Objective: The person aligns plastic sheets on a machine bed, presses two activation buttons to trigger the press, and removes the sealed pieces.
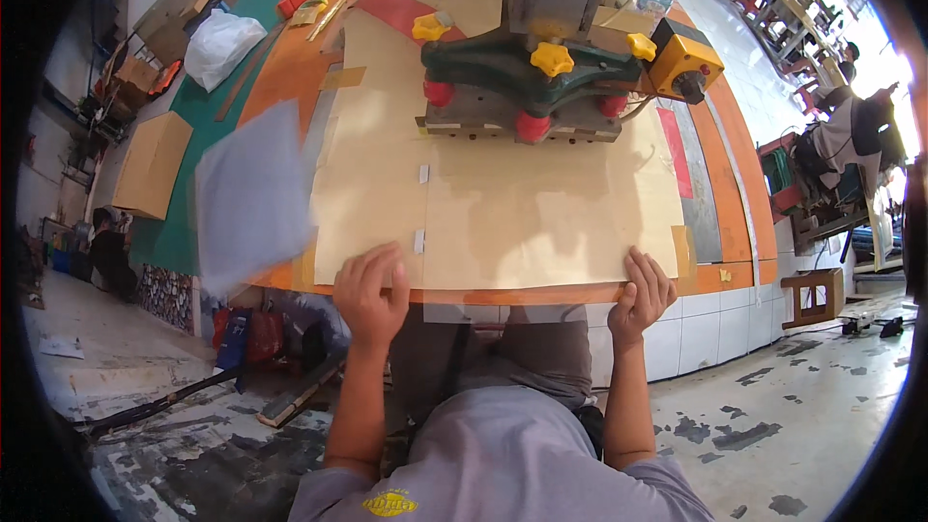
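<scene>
My left hand (371, 295) rests at the front edge of a cream board (377, 203), with its fingers curled in. Toward the board's front right corner, my right hand (640, 298) has its fingers bent over the edge and the thumb close to them. What either hand grips, if anything, is hidden. Between the hands, a strip of clear sheet (517, 313) hangs past the table's front edge. Two small white tabs stand on the board; the nearer tab (419, 241) is close to my left hand. Beyond the hands is a press head (527, 77) with yellow knobs and red feet.
A stack of translucent sheets (251, 198) lies left of the board, beside a cardboard box (153, 166). Farther back are a white plastic bag (222, 48) and a red tape dispenser (298, 0). A yellow control box (684, 63) hangs right of the press. A wooden stool (814, 297) stands right.
</scene>
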The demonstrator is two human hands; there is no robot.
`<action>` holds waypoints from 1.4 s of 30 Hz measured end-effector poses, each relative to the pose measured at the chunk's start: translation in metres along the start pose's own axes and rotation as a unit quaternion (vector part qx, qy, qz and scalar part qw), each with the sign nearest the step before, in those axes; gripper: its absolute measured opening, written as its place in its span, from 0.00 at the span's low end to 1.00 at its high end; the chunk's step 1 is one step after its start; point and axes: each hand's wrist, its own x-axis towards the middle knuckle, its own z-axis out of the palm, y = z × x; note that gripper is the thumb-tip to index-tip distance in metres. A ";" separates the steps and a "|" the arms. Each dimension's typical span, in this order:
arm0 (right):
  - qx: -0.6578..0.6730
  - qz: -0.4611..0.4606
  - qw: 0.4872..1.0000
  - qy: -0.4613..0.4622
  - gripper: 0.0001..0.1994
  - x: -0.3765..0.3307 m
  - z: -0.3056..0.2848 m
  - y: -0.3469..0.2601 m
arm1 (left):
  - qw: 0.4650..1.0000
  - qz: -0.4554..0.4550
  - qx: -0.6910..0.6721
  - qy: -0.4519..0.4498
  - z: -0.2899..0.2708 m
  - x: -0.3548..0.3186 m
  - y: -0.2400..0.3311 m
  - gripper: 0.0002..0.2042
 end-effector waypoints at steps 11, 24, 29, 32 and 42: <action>0.001 -0.003 0.999 -0.037 0.22 0.002 -0.011 -0.002 | 0.970 0.118 0.015 -0.213 0.024 0.081 -0.007 0.25; 0.160 0.127 0.948 -0.246 0.14 0.091 -0.045 0.003 | 0.958 0.101 0.054 -0.264 0.014 0.090 0.005 0.25; 0.066 -0.016 0.947 -0.313 0.27 0.144 0.028 0.054 | 0.941 0.012 -0.102 -0.323 0.023 0.148 -0.025 0.20; 0.028 -0.023 0.947 -0.320 0.31 0.171 0.088 0.067 | 0.974 0.048 -0.028 -0.221 0.068 0.161 -0.050 0.19; 0.247 0.093 0.902 -0.343 0.19 0.185 0.085 0.057 | 0.978 0.042 -0.070 -0.194 0.108 0.159 -0.079 0.25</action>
